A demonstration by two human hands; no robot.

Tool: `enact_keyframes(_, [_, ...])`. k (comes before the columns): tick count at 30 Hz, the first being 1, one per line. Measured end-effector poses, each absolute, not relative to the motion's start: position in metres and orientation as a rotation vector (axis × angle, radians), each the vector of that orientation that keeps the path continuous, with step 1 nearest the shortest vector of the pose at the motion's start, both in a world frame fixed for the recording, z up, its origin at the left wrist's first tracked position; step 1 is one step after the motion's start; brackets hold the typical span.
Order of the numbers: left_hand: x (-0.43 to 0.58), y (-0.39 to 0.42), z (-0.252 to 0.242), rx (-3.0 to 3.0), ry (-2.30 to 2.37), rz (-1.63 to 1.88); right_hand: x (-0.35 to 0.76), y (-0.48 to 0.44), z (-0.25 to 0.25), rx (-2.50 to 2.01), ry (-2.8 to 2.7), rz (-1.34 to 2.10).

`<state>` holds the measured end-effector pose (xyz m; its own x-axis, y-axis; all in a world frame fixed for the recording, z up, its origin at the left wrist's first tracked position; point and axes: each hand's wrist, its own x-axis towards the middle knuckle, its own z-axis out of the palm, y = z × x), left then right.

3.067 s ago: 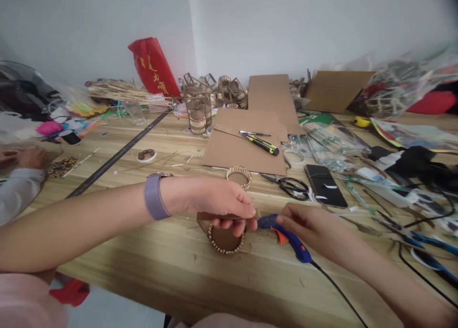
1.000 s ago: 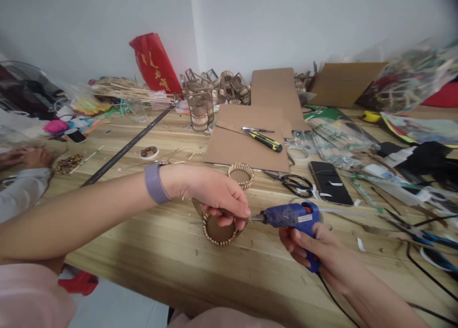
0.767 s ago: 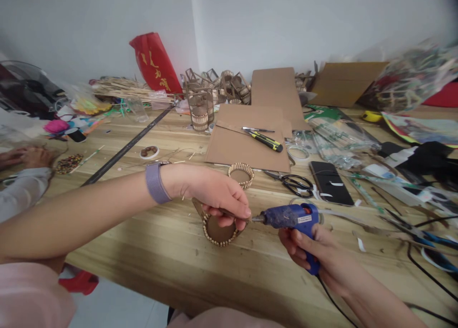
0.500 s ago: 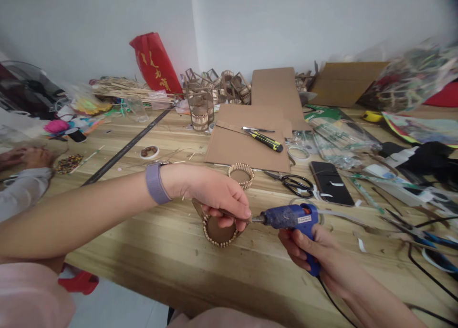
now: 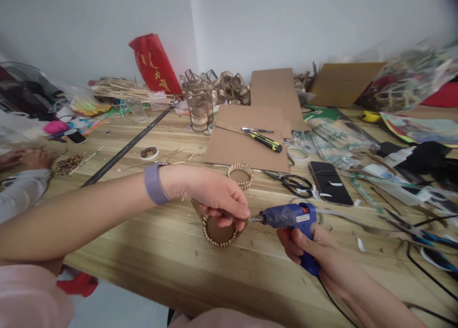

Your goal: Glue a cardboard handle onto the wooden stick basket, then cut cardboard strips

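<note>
In my right hand is a blue hot glue gun, my fingers wrapped round its grip. Its nozzle points left and sits right by the fingertips of my left hand. That hand, with a purple watch band at the wrist, pinches a thin brown strip whose far part is hidden by my fingers. Just below the hand stands a small round basket with a rim of short pale sticks and a brown base. A brown band rises from its left side. A second stick ring basket stands behind.
Black scissors, a phone and pliers lie to the right. A utility knife rests on cardboard. The glue gun's cord trails down front. At far left, another person's hands are near beads.
Almost nothing differs. The glue gun has shifted very slightly left along with a small shift of the whole view; both hands keep their grips.
</note>
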<state>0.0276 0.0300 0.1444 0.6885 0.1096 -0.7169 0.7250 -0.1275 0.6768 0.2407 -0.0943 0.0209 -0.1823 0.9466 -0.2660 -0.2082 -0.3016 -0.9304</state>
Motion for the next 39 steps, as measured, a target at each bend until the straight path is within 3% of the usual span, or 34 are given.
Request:
enact_keyframes(21, [0.026, 0.028, 0.149, 1.648, 0.704, -0.604, 0.241, -0.092, 0.02, -1.228, -1.103, 1.493])
enact_keyframes(28, [0.025, 0.028, 0.147, 1.619, 0.719, -0.583, 0.246, -0.086, 0.026, -1.148, -0.925, 1.611])
enact_keyframes(39, [0.044, 0.013, 0.153, 1.617, 0.993, -0.549, 0.285, -0.096, 0.005, -1.528, -0.978, 1.771])
